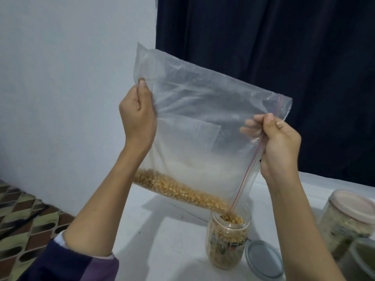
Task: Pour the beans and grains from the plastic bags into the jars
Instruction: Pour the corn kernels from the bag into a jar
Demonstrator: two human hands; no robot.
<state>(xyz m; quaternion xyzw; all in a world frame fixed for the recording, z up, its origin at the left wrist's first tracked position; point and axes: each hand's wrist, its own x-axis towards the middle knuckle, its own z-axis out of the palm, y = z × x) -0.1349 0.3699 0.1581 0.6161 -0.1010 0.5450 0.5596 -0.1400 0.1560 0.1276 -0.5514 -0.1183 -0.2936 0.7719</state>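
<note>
Head view looks down on a clear zip-top plastic bag (194, 122) held up in the air and tilted, its lower corner with the red zip strip dipping into the mouth of an open jar (228, 238) on the white table (162, 240). Yellow corn kernels (178, 189) lie in a band along the bag's low edge and run down toward that corner, where they meet the kernels already heaped close to the jar's rim. The left hand (137, 116) pinches the bag's far upper-left edge, thumb pressed on the plastic and fingers curled behind it. The right hand (280, 147) grips the zip edge on the right side, thumb and fingers closed on the plastic, some fingertips seen through the film. Just right of the jar, a grey round lid (263, 260) lies flat on the table, touching or nearly touching the jar's base. Further right stands a larger jar with a pale pink lid (349, 211), filled with pale grains, and below it the edge of a greenish container (363, 258), partly cut off. A pale wall and a dark curtain (263, 47) stand behind; patterned flooring (22, 226) shows at lower left
</note>
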